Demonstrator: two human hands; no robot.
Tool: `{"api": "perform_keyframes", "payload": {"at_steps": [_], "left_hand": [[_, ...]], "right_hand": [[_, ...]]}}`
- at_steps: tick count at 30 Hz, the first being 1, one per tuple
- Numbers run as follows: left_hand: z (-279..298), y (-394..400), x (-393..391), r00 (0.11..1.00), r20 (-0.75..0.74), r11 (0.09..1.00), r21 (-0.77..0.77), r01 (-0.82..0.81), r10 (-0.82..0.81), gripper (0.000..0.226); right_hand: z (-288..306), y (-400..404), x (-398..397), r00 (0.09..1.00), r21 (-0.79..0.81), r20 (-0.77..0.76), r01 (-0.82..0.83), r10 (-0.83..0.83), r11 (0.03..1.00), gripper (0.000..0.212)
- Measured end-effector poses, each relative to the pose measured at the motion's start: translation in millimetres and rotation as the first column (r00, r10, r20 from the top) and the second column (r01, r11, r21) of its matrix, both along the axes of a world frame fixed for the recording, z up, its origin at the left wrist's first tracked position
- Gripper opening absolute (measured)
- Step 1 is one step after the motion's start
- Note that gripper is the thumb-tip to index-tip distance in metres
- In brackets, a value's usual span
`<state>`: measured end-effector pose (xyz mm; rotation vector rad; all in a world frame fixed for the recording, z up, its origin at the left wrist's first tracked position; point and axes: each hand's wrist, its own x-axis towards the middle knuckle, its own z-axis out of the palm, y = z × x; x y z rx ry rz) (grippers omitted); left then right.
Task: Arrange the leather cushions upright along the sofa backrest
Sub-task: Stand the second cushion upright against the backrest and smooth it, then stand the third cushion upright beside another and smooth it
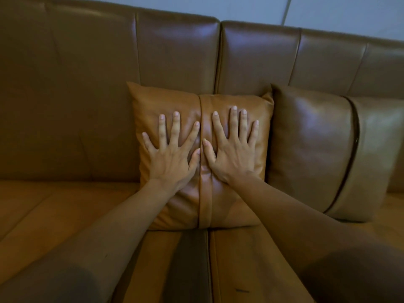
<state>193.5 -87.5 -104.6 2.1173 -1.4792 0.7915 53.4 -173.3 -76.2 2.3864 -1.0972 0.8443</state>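
A tan leather cushion (181, 204) with a vertical centre band stands upright against the sofa backrest (175, 53), over the gap between the two seat sections. My left hand (172, 158) lies flat on its left half with fingers spread. My right hand (234, 154) presses flat on its right half, fingers spread too. Neither hand grips anything. A second, darker brown leather cushion (312, 145) with dark piping leans upright against the backrest just to the right, touching the first cushion's edge.
The brown leather seat (65, 206) stretches to the left and in front of the cushions. A seam between seat sections (208, 265) runs toward me. A pale wall (328, 12) shows above the backrest.
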Motion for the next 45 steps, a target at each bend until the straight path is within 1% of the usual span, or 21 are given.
{"api": "perform_keyframes", "payload": {"at_steps": [3,8,19,24,33,39,42,45], "left_hand": [[10,11,2,1.0,0.006,0.999,0.047,0.015,-0.015,0.069],[26,40,18,0.999,0.007,0.994,0.105,0.03,-0.031,0.072],[50,145,88,0.995,0.04,0.989,0.116,-0.091,0.087,0.072],[56,195,122,0.987,0.039,0.982,0.096,-0.161,0.158,0.071],[64,279,168,0.958,0.037,0.952,0.103,-0.287,0.285,0.073],[62,320,185,0.947,0.028,0.939,0.124,-0.321,0.32,0.071],[56,336,189,0.938,0.003,0.929,0.139,-0.344,0.347,0.071],[46,346,189,0.921,-0.051,0.906,0.209,-0.368,0.386,0.078]], "right_hand": [[9,9,-1,1.0,0.027,-0.014,-0.003,0.003,1.0,0.07],[17,36,14,0.998,0.014,-0.04,-0.052,0.052,0.999,0.07],[35,120,93,0.981,0.026,-0.036,-0.189,0.19,0.982,0.07],[44,159,128,0.968,0.032,-0.033,-0.249,0.25,0.968,0.07],[51,228,183,0.943,0.017,-0.039,-0.331,0.331,0.944,0.07],[57,262,206,0.934,0.021,-0.067,-0.349,0.35,0.937,0.071],[54,277,209,0.924,0.069,-0.083,-0.367,0.372,0.927,0.073],[42,291,206,0.896,0.159,-0.127,-0.405,0.426,0.9,0.073]]}}
